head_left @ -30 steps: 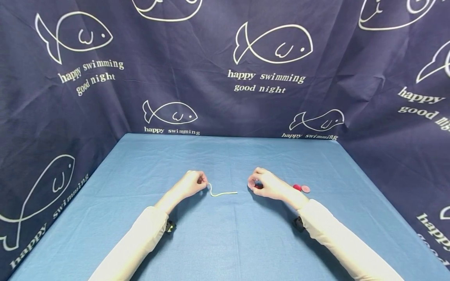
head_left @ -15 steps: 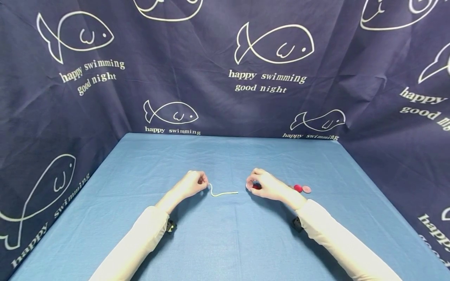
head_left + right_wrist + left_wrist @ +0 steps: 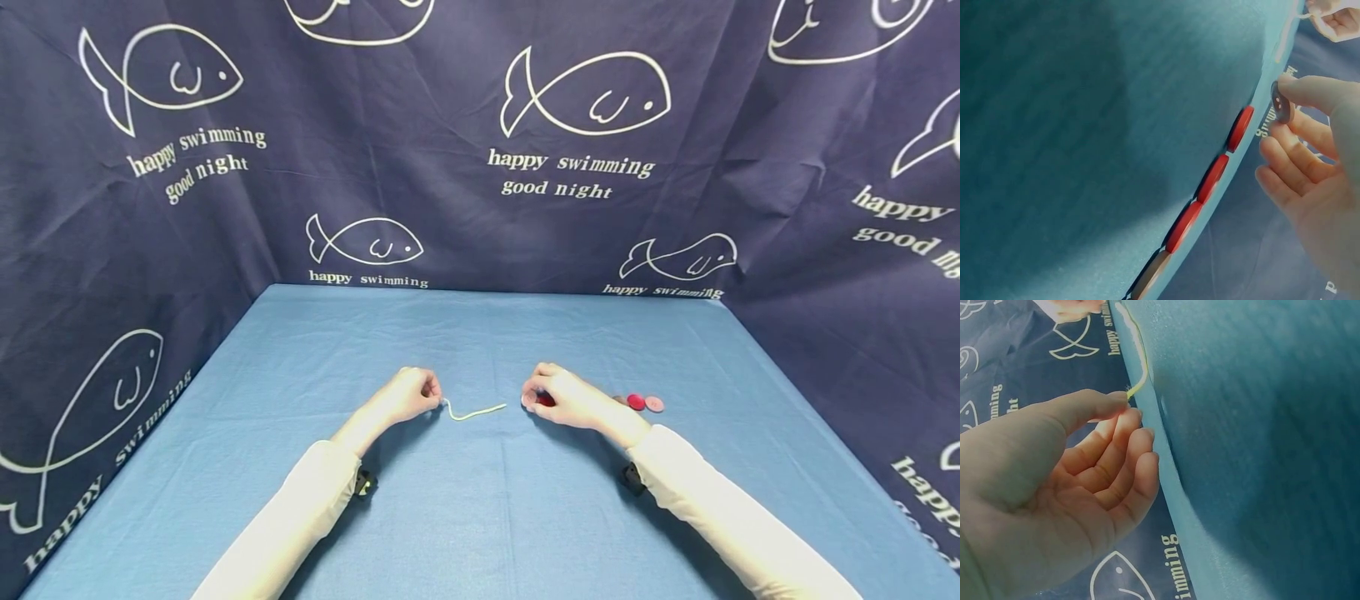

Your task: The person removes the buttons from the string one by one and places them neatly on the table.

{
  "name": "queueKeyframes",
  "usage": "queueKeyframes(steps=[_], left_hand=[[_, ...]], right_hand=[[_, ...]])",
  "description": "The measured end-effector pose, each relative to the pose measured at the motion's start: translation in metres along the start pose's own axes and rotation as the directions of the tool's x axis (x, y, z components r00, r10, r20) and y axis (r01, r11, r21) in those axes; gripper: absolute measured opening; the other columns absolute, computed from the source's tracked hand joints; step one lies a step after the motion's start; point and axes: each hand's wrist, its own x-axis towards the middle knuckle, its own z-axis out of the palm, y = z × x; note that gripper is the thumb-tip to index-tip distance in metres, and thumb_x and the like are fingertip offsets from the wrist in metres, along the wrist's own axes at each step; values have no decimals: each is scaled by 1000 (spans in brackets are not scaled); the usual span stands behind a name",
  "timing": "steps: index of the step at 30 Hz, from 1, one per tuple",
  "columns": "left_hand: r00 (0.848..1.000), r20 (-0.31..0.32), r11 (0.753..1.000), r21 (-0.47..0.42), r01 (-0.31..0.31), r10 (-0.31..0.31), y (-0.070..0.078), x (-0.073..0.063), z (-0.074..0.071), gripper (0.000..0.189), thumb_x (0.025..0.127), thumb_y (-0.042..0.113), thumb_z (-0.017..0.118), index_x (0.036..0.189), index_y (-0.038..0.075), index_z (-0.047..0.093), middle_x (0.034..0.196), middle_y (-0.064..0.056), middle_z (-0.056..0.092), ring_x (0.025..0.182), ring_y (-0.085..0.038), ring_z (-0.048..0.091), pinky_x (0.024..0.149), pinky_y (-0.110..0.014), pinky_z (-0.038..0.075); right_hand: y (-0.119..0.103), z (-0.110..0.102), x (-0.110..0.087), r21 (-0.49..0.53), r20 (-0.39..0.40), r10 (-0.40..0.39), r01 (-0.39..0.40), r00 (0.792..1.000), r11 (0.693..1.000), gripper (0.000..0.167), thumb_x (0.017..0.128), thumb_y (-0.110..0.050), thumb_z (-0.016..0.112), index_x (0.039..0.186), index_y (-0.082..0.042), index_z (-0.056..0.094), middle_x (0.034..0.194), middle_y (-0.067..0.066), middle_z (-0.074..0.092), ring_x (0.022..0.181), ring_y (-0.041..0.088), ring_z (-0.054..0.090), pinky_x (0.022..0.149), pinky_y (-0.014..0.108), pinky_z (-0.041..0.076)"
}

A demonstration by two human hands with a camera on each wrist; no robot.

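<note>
My left hand (image 3: 408, 393) pinches one end of a pale yellow cord (image 3: 480, 412) between thumb and index finger. The cord's free end trails right, towards the other hand, and in the left wrist view the cord (image 3: 1142, 353) curves away from the fingertips. My right hand (image 3: 567, 396) holds a button (image 3: 1281, 103) on edge between thumb and index finger, its holes visible in the right wrist view. The head view shows this button as pink, close to the cord's free tip but apart from it. Below the right hand lies a red button (image 3: 547, 401).
On the blue tablecloth (image 3: 450, 517), buttons lie in a row: several red ones, including a red button (image 3: 1183, 227), then a brownish button (image 3: 1151, 275). A pink button (image 3: 655, 404) ends the row at right. A dark fish-print curtain (image 3: 465, 225) stands behind the table.
My right hand has shifted slightly left with the pink button, nearer the cord's tip. The left hand has dipped a little, and the cord's free end now slants up more.
</note>
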Motion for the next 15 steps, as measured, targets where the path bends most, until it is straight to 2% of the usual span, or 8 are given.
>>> queueKeyframes(steps=[4, 15], left_hand=[[1000, 15, 1000, 19, 8, -8, 0, -1, -2, 5, 77, 4, 65, 73, 6, 64, 65, 2, 61, 60, -4, 50, 60, -20, 43], [998, 51, 1000, -14, 28, -28, -2, -6, -8, 5, 80, 2, 64, 75, 4, 65, 67, -3, 65, 61, -6, 56, 61, -20, 47]], right_hand=[[0, 2, 0, 8, 9, -10, 10, 1000, 1000, 11, 82, -11, 69, 92, -6, 68, 84, 3, 56, 80, 19, 55, 74, 29, 45], [4, 4, 0, 22, 19, -24, 24, 1000, 999, 10, 85, -13, 67, 93, -8, 69, 85, 2, 58, 77, 16, 54, 71, 26, 45]])
